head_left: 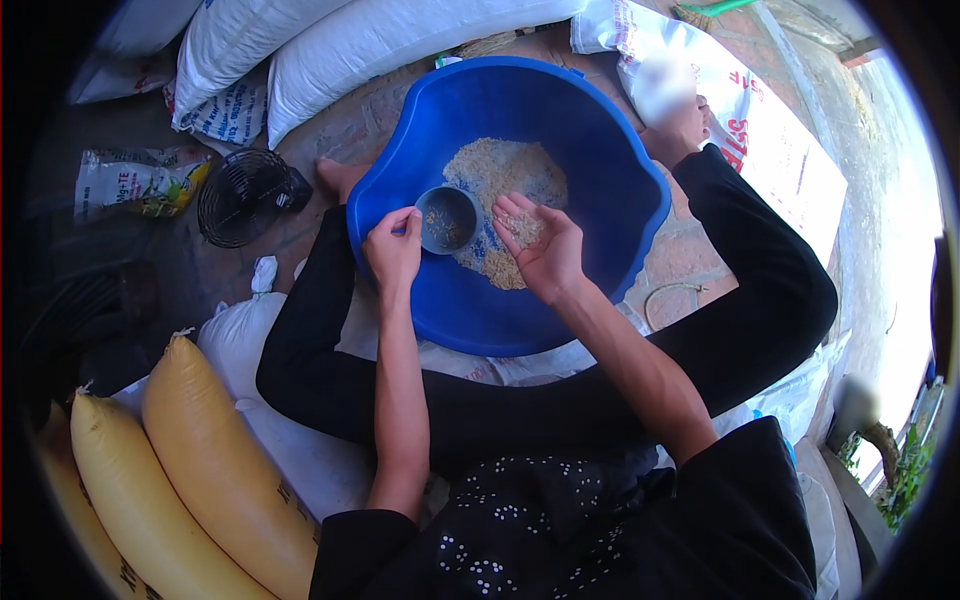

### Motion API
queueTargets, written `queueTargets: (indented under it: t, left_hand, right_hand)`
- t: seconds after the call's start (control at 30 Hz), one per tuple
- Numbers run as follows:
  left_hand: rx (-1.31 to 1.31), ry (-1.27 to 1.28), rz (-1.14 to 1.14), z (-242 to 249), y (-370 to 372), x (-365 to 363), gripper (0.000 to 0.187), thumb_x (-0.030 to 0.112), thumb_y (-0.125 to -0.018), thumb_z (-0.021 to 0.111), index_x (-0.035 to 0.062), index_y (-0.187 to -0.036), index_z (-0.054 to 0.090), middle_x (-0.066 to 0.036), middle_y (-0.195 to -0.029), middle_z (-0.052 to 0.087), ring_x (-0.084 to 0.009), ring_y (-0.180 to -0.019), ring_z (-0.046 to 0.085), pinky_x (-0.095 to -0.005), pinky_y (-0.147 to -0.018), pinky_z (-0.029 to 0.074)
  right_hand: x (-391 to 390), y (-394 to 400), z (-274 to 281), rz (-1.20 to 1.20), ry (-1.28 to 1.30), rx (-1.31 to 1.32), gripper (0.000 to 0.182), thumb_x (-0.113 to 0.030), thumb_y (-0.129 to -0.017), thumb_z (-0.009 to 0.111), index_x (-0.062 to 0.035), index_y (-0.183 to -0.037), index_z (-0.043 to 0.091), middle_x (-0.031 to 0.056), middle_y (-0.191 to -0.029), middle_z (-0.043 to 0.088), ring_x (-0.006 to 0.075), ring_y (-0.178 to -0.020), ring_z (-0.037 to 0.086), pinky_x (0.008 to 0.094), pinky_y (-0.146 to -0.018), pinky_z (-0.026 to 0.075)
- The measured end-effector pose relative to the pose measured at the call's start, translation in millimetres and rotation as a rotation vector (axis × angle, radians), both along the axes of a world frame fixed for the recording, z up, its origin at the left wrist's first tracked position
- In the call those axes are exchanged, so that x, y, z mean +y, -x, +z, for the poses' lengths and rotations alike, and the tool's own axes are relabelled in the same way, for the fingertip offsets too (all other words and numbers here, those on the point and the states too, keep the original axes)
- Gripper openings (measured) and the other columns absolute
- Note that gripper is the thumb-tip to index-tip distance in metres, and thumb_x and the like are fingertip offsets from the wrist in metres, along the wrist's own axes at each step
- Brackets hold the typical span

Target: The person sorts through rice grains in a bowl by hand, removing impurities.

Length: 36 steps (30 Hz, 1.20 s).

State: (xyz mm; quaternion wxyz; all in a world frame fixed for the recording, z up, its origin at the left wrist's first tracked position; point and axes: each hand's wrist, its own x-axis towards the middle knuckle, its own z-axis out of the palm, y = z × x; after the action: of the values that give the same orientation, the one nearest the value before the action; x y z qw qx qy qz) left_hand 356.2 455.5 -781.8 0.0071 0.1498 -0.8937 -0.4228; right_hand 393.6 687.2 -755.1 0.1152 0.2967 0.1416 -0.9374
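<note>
A large blue plastic tub (600, 110) stands between my legs, with a layer of pale grain (500, 165) over part of its bottom. At the tub's left side, my left hand (393, 245) pinches the rim of a small grey cup (447, 245). Some grains lie inside that cup. Palm up over the grain, my right hand (548, 250) has its fingers stretched out, and a small heap of grain (525, 228) rests on it.
Full white sacks (400, 45) lie behind the tub. A black fan (245, 195) and a printed plastic packet (140, 185) are to the left. Yellow sacks (220, 450) fill the lower left. A flat printed white sack (770, 140) is spread at the right.
</note>
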Motion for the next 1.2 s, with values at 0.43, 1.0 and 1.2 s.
queueTargets:
  t: [0.43, 1.0, 1.2]
  left_hand:
    - [0.229, -0.116, -0.589, 66, -32, 89, 0.020, 0.007, -0.086, 0.077, 0.0073, -0.106, 0.077, -0.007, -0.091, 0.070, -0.0175, -0.076, 0.070, -0.0296, -0.065, 0.056]
    - [0.241, -0.125, -0.609, 50, -32, 91, 0.016, 0.004, -0.085, 0.079, 0.0037, -0.101, 0.077, -0.009, -0.091, 0.073, -0.0191, -0.077, 0.073, -0.0301, -0.067, 0.057]
    - [0.128, -0.325, -0.524, 45, -30, 87, 0.014, 0.007, -0.091, 0.077, 0.0008, -0.103, 0.074, -0.008, -0.094, 0.074, -0.0157, -0.077, 0.071, -0.0285, -0.066, 0.057]
  right_hand:
    - [5, -1, 0, 0.069, -0.027, 0.018, 0.049, -0.022, -0.104, 0.031, 0.0072, -0.138, 0.051, 0.0219, -0.136, 0.061, 0.0313, -0.130, 0.057, 0.0418, -0.110, 0.046]
    - [5, -3, 3, 0.108, -0.069, 0.027, 0.051, -0.024, -0.104, 0.032, 0.0062, -0.139, 0.052, 0.0199, -0.136, 0.062, 0.0292, -0.127, 0.059, 0.0426, -0.109, 0.048]
    - [4, -2, 1, 0.088, -0.078, 0.032, 0.050, -0.023, -0.104, 0.032, 0.0070, -0.137, 0.053, 0.0199, -0.134, 0.063, 0.0274, -0.124, 0.061, 0.0401, -0.108, 0.048]
